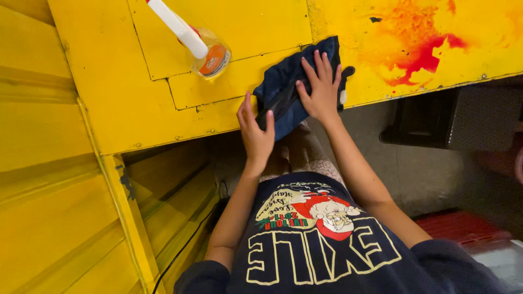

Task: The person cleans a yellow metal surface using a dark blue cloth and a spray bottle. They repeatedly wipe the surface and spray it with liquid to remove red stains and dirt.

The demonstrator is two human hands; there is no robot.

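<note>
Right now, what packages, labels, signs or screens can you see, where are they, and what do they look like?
Clear plastic container: on the yellow table, upper left of the hands, round, with an orange label.
Printed picture on the shirt: chest, bottom centre, red, white and green on navy.
No signs or screens.

A yellow counter [109, 92] of patched metal panels fills the far side, splashed with red-orange paint at its right. Yellow ribbed panels [49, 218] run down the left. Grey floor [430, 174] lies below, with a dark box [463, 117] to the right.
</note>
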